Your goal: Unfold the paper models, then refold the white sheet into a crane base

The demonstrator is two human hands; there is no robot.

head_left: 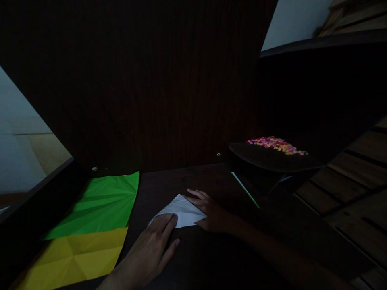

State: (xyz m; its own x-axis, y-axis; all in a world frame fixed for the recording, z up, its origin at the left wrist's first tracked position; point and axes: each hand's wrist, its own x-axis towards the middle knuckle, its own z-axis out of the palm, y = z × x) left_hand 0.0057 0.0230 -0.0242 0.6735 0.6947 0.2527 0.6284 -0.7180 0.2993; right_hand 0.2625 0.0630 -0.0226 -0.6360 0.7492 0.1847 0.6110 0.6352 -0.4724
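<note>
Dim dark wooden desk [211,257], back panel close behind. Left hand [151,247] and right hand [213,213] both flat, fingers spread, pressing folded white paper [181,211] mid-desk. Green sheet [102,203] and yellow sheet [75,255] at left edge.

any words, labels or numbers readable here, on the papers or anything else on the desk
None can be read.
White folded paper under the left hand and right hand: blank.
Green sheet: creases only, no print.
Yellow sheet: creases only.
Dark tray with the colourful bits: too dim to show any label.
</note>
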